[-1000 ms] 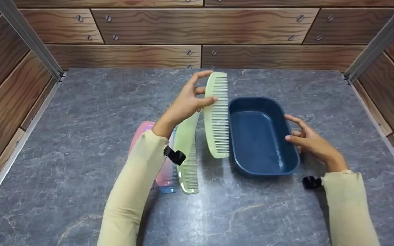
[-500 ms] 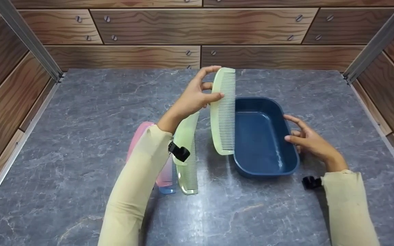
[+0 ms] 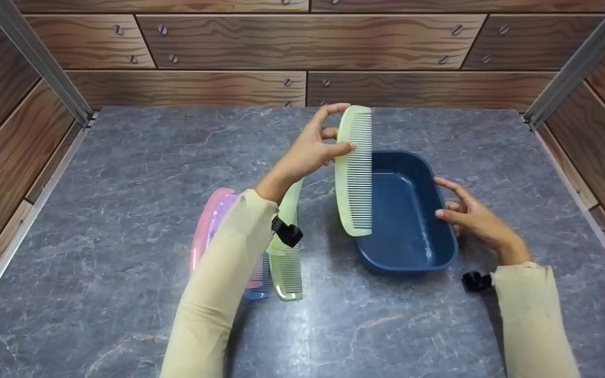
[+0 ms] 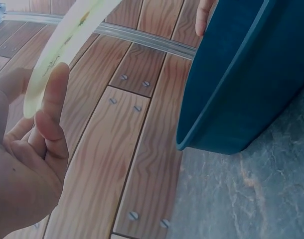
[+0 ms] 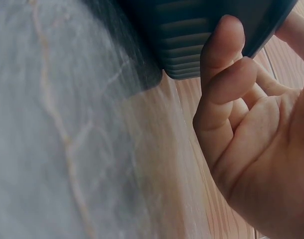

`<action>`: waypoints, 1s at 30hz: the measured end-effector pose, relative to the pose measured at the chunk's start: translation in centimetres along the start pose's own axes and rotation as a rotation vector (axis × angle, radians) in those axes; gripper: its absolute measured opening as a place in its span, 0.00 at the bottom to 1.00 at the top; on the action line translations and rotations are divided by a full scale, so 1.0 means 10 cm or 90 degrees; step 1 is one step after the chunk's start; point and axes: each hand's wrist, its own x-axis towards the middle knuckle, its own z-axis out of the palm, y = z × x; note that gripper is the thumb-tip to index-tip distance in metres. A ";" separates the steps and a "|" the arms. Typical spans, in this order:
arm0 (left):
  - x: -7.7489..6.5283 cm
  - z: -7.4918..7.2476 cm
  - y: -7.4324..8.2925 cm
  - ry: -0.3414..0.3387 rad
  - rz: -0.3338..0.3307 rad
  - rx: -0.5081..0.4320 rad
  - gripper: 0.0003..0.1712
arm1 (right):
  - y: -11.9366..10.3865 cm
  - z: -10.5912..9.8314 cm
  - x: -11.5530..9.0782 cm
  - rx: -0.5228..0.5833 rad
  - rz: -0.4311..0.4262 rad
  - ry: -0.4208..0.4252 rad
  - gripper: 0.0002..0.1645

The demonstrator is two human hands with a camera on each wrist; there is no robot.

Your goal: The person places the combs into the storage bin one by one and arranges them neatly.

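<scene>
A pale green comb (image 3: pixel 355 173) is pinched by its curved back in my left hand (image 3: pixel 310 149). It stands lengthwise above the left rim of a dark blue rectangular tub (image 3: pixel 399 226), its teeth facing right. In the left wrist view the comb (image 4: pixel 67 45) shows edge-on between thumb and fingers. My right hand (image 3: pixel 476 220) holds the tub's right side, thumb and forefinger at the rim and the other fingers bent against the outside. The right wrist view shows those fingers close to the ribbed wall of the tub (image 5: pixel 182 40).
Left of the tub, partly under my left sleeve, lie more combs: a pink comb (image 3: pixel 202 226), a blue comb (image 3: pixel 258 294) and a green comb (image 3: pixel 288 286). Their overlap is partly hidden. Wood-patterned panels (image 3: pixel 308 42) bound the grey marbled table (image 3: pixel 139 157) at back and sides.
My left hand has carried the pale green comb to the right, from beside the tub to over its left rim. The right hand and the tub have stayed about where they were.
</scene>
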 end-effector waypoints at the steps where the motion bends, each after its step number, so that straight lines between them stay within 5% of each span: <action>1: 0.02 0.00 0.01 -0.003 -0.001 0.003 0.38 | 0.00 0.00 0.00 0.000 -0.001 -0.001 0.41; 30: 0.26 0.25 -0.26 -0.042 -0.055 -0.045 0.39 | -0.01 0.01 -0.01 -0.014 0.004 0.008 0.42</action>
